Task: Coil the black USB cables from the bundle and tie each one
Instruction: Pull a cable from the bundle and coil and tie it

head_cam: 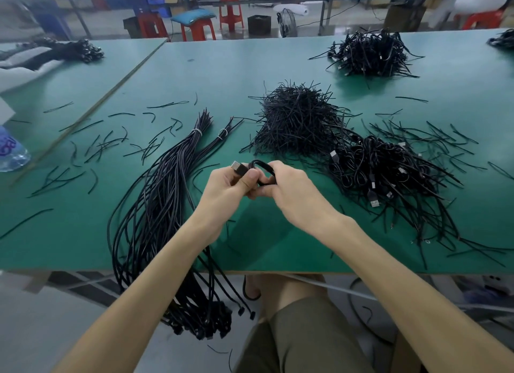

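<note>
Left grip (222, 185) and right grip (290, 190) pinch my coiled cable (264, 166); bundle (155, 205) left, tie heap (297, 119) beyond, finished coils (383, 172) right.

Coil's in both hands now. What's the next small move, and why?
Probably keep the left hand pinching the coiled cable and send the right hand to the tie pile just beyond for one tie: the coil looks formed, and no tie shows on it.

Cable bundle (155, 205) lies left of tie heap (297, 119), coiled pile (389, 175) right
</note>
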`<move>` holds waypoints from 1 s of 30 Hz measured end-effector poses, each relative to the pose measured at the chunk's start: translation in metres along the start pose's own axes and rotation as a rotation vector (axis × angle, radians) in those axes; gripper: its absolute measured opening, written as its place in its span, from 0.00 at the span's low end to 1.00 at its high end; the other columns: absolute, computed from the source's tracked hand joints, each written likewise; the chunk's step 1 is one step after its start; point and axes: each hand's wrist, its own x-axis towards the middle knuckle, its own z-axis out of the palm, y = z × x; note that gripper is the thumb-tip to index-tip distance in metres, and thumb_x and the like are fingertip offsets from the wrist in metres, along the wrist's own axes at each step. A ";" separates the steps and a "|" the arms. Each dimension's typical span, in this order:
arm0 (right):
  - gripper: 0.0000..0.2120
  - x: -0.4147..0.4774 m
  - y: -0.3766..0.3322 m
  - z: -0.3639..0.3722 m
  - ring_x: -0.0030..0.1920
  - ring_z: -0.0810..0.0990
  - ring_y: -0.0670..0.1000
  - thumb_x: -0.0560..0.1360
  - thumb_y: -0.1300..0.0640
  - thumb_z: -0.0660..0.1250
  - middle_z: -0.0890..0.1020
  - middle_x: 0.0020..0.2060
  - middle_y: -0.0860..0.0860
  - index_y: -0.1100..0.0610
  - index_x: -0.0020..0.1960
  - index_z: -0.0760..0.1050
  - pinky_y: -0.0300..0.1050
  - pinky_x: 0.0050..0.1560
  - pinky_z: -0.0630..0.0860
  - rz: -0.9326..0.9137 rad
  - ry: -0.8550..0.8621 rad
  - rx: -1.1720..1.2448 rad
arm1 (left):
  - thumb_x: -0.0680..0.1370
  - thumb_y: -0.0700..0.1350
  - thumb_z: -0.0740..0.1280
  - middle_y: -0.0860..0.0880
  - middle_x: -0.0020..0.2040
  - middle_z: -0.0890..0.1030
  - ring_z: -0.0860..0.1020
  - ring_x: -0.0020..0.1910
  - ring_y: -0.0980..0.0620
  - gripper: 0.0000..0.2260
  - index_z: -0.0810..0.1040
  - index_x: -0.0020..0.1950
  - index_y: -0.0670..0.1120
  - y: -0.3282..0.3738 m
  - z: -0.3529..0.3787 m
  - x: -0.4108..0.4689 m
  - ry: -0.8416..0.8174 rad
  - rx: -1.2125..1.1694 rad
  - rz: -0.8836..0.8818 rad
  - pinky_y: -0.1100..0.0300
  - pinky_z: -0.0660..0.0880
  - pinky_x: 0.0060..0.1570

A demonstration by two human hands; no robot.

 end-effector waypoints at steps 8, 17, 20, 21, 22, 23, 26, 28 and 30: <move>0.06 -0.004 0.002 0.003 0.44 0.79 0.61 0.82 0.65 0.54 0.81 0.49 0.58 0.58 0.50 0.69 0.59 0.46 0.79 -0.028 -0.061 -0.232 | 0.83 0.46 0.67 0.43 0.45 0.88 0.84 0.42 0.53 0.11 0.86 0.52 0.41 0.009 -0.004 0.006 0.005 0.114 -0.162 0.56 0.82 0.48; 0.11 -0.008 0.011 0.002 0.53 0.81 0.58 0.80 0.70 0.55 0.81 0.58 0.51 0.54 0.48 0.65 0.51 0.41 0.70 -0.094 -0.015 -0.421 | 0.78 0.53 0.73 0.50 0.39 0.86 0.84 0.37 0.50 0.13 0.78 0.51 0.44 0.009 -0.008 0.013 0.064 0.386 -0.221 0.47 0.83 0.50; 0.06 -0.013 0.015 0.003 0.50 0.80 0.60 0.82 0.66 0.56 0.79 0.53 0.53 0.56 0.51 0.66 0.52 0.41 0.71 -0.127 -0.071 -0.509 | 0.78 0.60 0.70 0.51 0.44 0.83 0.83 0.39 0.50 0.16 0.75 0.54 0.49 0.009 -0.014 0.016 -0.047 0.621 -0.215 0.56 0.79 0.40; 0.07 -0.014 0.015 0.004 0.50 0.80 0.60 0.82 0.66 0.56 0.78 0.52 0.53 0.57 0.54 0.68 0.53 0.44 0.73 -0.146 -0.084 -0.518 | 0.80 0.61 0.67 0.52 0.45 0.81 0.82 0.40 0.50 0.16 0.75 0.54 0.49 0.010 -0.016 0.017 -0.134 0.725 -0.165 0.60 0.76 0.38; 0.10 -0.014 0.015 0.004 0.51 0.80 0.59 0.81 0.67 0.56 0.78 0.53 0.52 0.57 0.57 0.70 0.55 0.47 0.75 -0.164 -0.096 -0.521 | 0.81 0.62 0.63 0.52 0.45 0.79 0.80 0.41 0.50 0.16 0.76 0.54 0.49 0.012 -0.017 0.019 -0.240 0.838 -0.105 0.62 0.74 0.38; 0.13 -0.014 0.014 0.004 0.51 0.80 0.58 0.80 0.68 0.55 0.77 0.53 0.52 0.56 0.60 0.71 0.56 0.48 0.76 -0.178 -0.102 -0.517 | 0.82 0.62 0.57 0.51 0.44 0.78 0.78 0.41 0.50 0.20 0.76 0.52 0.47 0.013 -0.016 0.020 -0.345 0.928 -0.060 0.62 0.72 0.39; 0.14 -0.011 0.014 0.003 0.47 0.78 0.58 0.78 0.69 0.55 0.76 0.50 0.50 0.55 0.56 0.72 0.55 0.46 0.75 -0.196 -0.074 -0.504 | 0.83 0.62 0.49 0.50 0.41 0.77 0.75 0.36 0.56 0.25 0.73 0.47 0.43 0.011 -0.012 0.019 -0.485 0.905 -0.088 0.63 0.70 0.39; 0.12 -0.007 0.016 0.004 0.45 0.78 0.58 0.78 0.70 0.57 0.74 0.47 0.49 0.54 0.51 0.69 0.53 0.42 0.74 -0.199 -0.036 -0.511 | 0.86 0.58 0.49 0.47 0.42 0.79 0.76 0.38 0.51 0.22 0.72 0.48 0.43 0.004 -0.013 0.020 -0.463 0.896 -0.075 0.58 0.73 0.41; 0.09 -0.001 0.017 0.004 0.47 0.78 0.58 0.80 0.68 0.59 0.75 0.48 0.50 0.55 0.52 0.70 0.53 0.46 0.74 -0.215 -0.015 -0.489 | 0.87 0.56 0.50 0.44 0.41 0.78 0.76 0.40 0.41 0.19 0.68 0.47 0.44 -0.002 -0.014 0.019 -0.388 0.968 -0.005 0.46 0.75 0.45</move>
